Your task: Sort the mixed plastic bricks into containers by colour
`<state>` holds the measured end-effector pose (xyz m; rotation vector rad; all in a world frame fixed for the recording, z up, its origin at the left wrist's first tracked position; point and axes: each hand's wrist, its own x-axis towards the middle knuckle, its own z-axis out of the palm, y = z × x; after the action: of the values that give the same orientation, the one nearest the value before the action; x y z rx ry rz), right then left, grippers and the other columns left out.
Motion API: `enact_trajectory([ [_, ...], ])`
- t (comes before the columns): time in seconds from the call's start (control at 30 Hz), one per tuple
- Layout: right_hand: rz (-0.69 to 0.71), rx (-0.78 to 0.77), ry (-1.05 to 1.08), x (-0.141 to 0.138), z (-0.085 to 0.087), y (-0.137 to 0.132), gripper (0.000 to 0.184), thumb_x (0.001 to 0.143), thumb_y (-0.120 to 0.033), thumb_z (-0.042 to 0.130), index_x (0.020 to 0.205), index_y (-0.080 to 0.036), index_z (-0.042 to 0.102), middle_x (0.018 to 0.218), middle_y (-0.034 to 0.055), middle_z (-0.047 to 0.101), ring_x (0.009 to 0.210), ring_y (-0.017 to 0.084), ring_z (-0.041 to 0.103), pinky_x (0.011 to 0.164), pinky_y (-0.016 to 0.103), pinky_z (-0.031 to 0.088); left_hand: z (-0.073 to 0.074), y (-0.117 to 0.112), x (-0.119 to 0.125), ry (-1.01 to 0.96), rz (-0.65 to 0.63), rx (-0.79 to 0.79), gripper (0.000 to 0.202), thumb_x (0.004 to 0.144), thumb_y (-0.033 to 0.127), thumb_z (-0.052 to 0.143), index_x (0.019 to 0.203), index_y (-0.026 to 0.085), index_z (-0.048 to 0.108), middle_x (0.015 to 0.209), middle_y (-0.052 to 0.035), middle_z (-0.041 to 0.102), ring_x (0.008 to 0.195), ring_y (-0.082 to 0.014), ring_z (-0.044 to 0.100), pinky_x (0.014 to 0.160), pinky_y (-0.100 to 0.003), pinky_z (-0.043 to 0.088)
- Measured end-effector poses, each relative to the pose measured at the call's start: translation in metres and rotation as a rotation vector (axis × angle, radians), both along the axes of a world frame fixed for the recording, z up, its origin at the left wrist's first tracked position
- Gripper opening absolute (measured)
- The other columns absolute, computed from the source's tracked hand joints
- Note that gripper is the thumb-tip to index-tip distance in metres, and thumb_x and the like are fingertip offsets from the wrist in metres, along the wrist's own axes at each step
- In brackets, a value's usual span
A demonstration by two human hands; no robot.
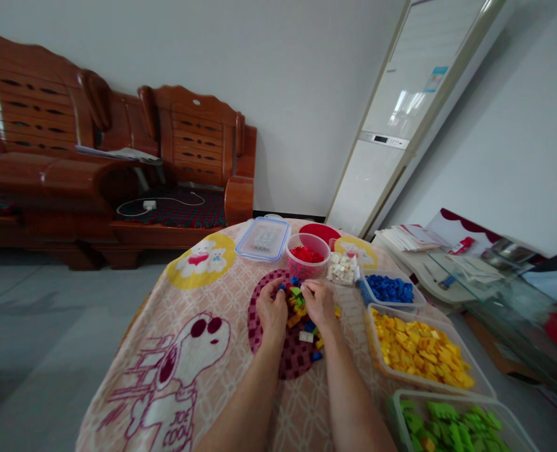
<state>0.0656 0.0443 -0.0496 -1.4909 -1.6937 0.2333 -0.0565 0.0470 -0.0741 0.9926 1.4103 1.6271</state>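
Observation:
A small mixed pile of toy building bricks (297, 305) in yellow, green, blue, red and white lies in the middle of the table, between my two hands. My left hand (272, 311) is at the left side of the pile, its thumb and fingers bent around a blue brick (282, 288). On the right side, my right hand (320, 304) has its fingers drawn together at the edge of the pile; what they hold, if anything, is hidden. Nearer to me are a white brick (306, 337) and a loose blue brick (316, 356).
A round tub of red bricks (308, 271), white bricks (341, 270) and a clear lid (263, 239) stand behind the pile. Boxes of blue (419, 299), yellow (481, 385) and green bricks (394, 398) line the right. A patterned cloth (226, 389) covers the table.

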Motion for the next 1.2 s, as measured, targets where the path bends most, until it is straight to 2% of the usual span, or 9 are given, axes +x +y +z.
enact_trajectory([
  [0.2,0.03,-0.022,-0.012,0.004,0.002,-0.001,0.029,0.088,-0.023,0.048,0.076,-0.02,0.075,0.085,0.008,0.073,0.087,0.02,0.066,0.085,0.03,0.048,-0.002,0.001,0.0,0.046,0.007,0.015,0.033,0.074,0.017,0.056,0.101,0.02,0.075,0.106,-0.008,0.074,0.101,-0.0227,0.067,0.097,-0.038,0.05],
  [0.47,0.07,-0.073,-0.118,0.0,0.002,0.0,0.028,0.088,-0.018,0.048,0.096,-0.02,0.075,0.101,0.0094,0.074,0.095,0.021,0.066,0.088,0.031,0.048,-0.001,0.001,0.0,0.032,-0.001,0.025,0.032,0.072,0.015,0.056,0.097,0.02,0.076,0.095,-0.0067,0.074,0.097,-0.0223,0.067,0.095,-0.037,0.051],
  [0.57,0.121,-0.074,-0.174,0.0,0.002,0.001,0.028,0.089,-0.016,0.047,0.083,-0.021,0.074,0.093,0.0076,0.073,0.092,0.019,0.066,0.085,0.029,0.048,0.0,0.001,0.0,0.064,-0.004,0.034,0.032,0.072,0.014,0.056,0.096,0.021,0.076,0.095,-0.0065,0.074,0.095,-0.0228,0.067,0.095,-0.038,0.051],
  [0.7,0.08,-0.09,-0.171,0.004,0.004,0.001,0.028,0.088,-0.016,0.049,0.073,-0.02,0.072,0.084,0.0062,0.072,0.085,0.018,0.066,0.081,0.026,0.047,0.0,0.001,0.0,0.086,0.0,0.032,0.032,0.071,0.014,0.056,0.095,0.02,0.076,0.094,-0.0069,0.074,0.095,-0.0236,0.067,0.095,-0.04,0.051],
  [0.83,0.05,-0.066,-0.069,0.008,0.01,-0.001,0.024,0.085,-0.019,0.052,0.08,-0.021,0.076,0.086,0.0066,0.074,0.084,0.019,0.067,0.081,0.027,0.048,0.001,0.001,-0.001,0.097,-0.004,0.036,0.031,0.072,0.013,0.056,0.095,0.021,0.076,0.094,-0.0066,0.074,0.097,-0.0239,0.067,0.098,-0.041,0.05],
  [1.0,0.02,-0.016,0.126,0.018,0.023,-0.005,0.027,0.083,-0.031,0.053,0.083,-0.021,0.078,0.088,0.0065,0.076,0.083,0.02,0.069,0.08,0.03,0.052,-0.002,0.002,-0.001,0.129,0.009,0.04,0.032,0.072,0.012,0.056,0.095,0.021,0.076,0.097,-0.0065,0.073,0.101,-0.0238,0.066,0.101,-0.041,0.048],
  [1.1,-0.101,0.017,0.302,0.032,0.028,-0.005,0.031,0.079,-0.04,0.058,0.087,-0.019,0.079,0.089,0.0071,0.077,0.085,0.024,0.07,0.08,0.033,0.054,-0.005,0.003,0.0,0.124,0.018,0.038,0.033,0.072,0.012,0.056,0.097,0.021,0.076,0.104,-0.0071,0.073,0.104,-0.0239,0.065,0.103,-0.041,0.047],
  [1.2,-0.324,0.096,0.489,0.056,0.024,-0.004,0.038,0.074,-0.043,0.062,0.095,-0.015,0.078,0.094,0.0096,0.077,0.091,0.026,0.07,0.084,0.036,0.055,-0.009,0.004,0.0,0.124,0.016,0.024,0.035,0.072,0.011,0.055,0.099,0.02,0.076,0.105,-0.0071,0.073,0.106,-0.0231,0.065,0.104,-0.039,0.047],
])
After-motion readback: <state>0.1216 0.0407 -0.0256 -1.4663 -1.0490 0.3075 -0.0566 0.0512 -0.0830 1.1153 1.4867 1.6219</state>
